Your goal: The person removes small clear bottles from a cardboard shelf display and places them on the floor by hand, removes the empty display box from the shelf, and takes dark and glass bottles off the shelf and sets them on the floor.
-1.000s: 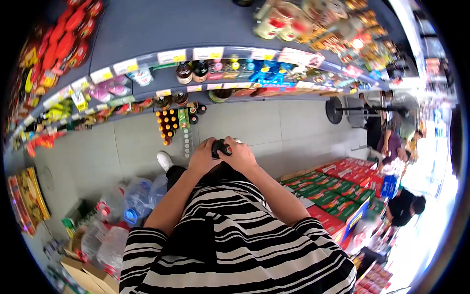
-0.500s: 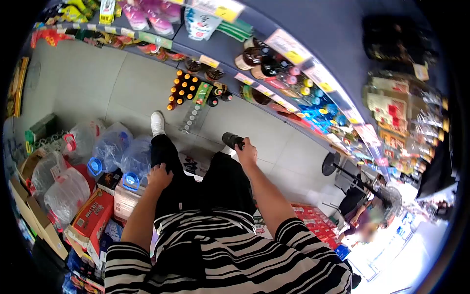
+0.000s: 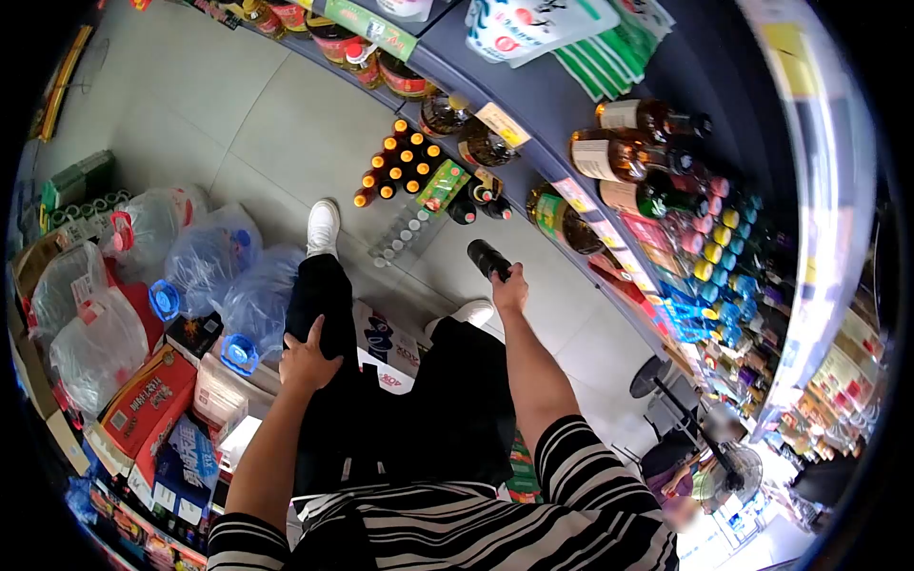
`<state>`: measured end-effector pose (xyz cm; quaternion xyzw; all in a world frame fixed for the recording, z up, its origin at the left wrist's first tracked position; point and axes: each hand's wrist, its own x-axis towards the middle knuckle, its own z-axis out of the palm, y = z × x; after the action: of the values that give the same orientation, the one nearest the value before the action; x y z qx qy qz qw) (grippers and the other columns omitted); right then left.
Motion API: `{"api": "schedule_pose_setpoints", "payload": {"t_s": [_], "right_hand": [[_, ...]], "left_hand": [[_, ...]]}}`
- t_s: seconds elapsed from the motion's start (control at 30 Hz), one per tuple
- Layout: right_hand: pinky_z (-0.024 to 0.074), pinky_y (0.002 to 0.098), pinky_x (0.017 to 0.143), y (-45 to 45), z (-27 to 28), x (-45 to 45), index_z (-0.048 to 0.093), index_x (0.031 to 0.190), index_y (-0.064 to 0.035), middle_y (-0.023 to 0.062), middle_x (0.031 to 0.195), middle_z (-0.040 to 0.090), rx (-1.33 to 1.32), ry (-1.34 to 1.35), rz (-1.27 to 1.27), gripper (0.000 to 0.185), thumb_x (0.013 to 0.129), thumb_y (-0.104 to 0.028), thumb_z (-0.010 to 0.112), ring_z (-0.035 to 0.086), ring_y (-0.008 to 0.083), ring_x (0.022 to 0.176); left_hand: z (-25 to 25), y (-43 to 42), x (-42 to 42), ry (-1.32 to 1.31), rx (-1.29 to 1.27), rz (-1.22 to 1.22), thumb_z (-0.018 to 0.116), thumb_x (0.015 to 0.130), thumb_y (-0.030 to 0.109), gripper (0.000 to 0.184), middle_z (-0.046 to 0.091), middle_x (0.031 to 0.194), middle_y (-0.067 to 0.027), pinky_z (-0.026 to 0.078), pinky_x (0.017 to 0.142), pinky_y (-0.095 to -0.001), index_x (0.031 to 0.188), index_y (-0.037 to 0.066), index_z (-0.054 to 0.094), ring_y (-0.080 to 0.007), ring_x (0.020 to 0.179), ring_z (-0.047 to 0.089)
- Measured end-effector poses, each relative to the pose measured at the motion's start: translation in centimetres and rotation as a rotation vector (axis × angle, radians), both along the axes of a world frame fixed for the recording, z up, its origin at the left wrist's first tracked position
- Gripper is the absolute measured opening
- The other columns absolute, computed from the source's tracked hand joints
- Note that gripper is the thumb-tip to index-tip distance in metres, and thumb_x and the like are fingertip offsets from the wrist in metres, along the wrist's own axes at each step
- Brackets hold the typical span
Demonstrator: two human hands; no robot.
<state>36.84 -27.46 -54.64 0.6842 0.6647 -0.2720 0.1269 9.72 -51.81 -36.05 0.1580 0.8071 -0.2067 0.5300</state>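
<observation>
My right hand (image 3: 511,288) is closed around one end of a dark bottle (image 3: 488,259), whose other end points up and left above the floor. Fine detail on the bottle is too small to read. My left hand (image 3: 309,360) rests on my left thigh with its fingers spread, holding nothing. Beyond my feet stand several dark bottles with orange caps (image 3: 405,169) in a cluster. Beside them lies a clear plastic-wrapped pack (image 3: 405,233) with pale round tops and a green label strip. A few black-capped bottles (image 3: 464,211) stand close by, at the shelf foot.
A long shelf (image 3: 447,68) runs diagonally, with brown bottles (image 3: 609,159) and pouches (image 3: 533,29) on it. Bagged water jugs (image 3: 205,257) and a red box (image 3: 148,400) crowd my left. A printed carton (image 3: 386,343) sits between my legs. A person (image 3: 690,481) and a fan (image 3: 733,476) are at lower right.
My view has moved closer to the shelf and floor bottles. The dark bottle stays in my right hand. My left hand remains on my thigh, its fingers now more spread.
</observation>
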Motion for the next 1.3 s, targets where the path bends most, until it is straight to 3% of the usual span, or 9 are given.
{"api": "schedule_pose_setpoints", "payload": {"t_s": [0.2,0.33,0.53,0.93,1.3], "right_hand": [[0.0472,0.0481,0.073,1.9,-6.0,-1.7,0.044,0.103,-0.0096,0.0217,0.090,0.062,0.020,0.025,-0.006,0.040,0.076,-0.031,0.065,0.059,0.0419,0.084],[0.0468,0.0479,0.073,2.3,-9.0,-2.5,0.046,0.102,-0.0088,0.0214,0.089,0.062,0.036,0.019,-0.012,0.040,0.075,-0.031,0.066,0.059,0.0414,0.084],[0.0461,0.0473,0.076,2.4,-12.4,-3.3,0.045,0.104,-0.0076,0.0224,0.091,0.062,0.041,0.045,-0.035,0.042,0.075,-0.030,0.066,0.059,0.0418,0.087],[0.0454,0.0482,0.078,3.5,-15.1,-5.0,0.045,0.106,-0.0064,0.0241,0.092,0.062,0.032,0.013,-0.086,0.044,0.076,-0.030,0.065,0.059,0.0421,0.088],[0.0464,0.0469,0.079,3.8,-16.3,-4.5,0.043,0.107,-0.0049,0.0236,0.092,0.062,0.075,-0.016,-0.060,0.049,0.075,-0.035,0.066,0.060,0.0412,0.088]], "left_hand": [[-2.3,0.4,0.9,0.180,0.058,-0.007,0.068,0.071,0.037,0.073,0.037,0.122,-0.0223,0.050,0.078,-0.0445,0.134,0.027,0.034,-0.0407,0.096,0.054],[-3.7,0.5,1.5,0.258,0.097,-0.043,0.067,0.073,0.035,0.060,0.038,0.121,-0.0216,0.050,0.075,-0.0449,0.126,0.021,0.044,-0.0391,0.098,0.052],[-4.8,0.0,1.7,0.273,0.149,-0.018,0.067,0.072,0.034,0.055,0.041,0.118,-0.0215,0.050,0.075,-0.0445,0.122,0.018,0.050,-0.0387,0.098,0.052],[-5.7,-1.2,2.5,0.286,0.178,-0.043,0.067,0.072,0.033,0.055,0.040,0.121,-0.0247,0.048,0.078,-0.0447,0.121,0.018,0.049,-0.0397,0.100,0.051],[-6.0,-1.6,2.8,0.289,0.178,-0.058,0.068,0.070,0.034,0.057,0.041,0.115,-0.0229,0.048,0.078,-0.0451,0.121,0.016,0.049,-0.0405,0.096,0.051]]}}
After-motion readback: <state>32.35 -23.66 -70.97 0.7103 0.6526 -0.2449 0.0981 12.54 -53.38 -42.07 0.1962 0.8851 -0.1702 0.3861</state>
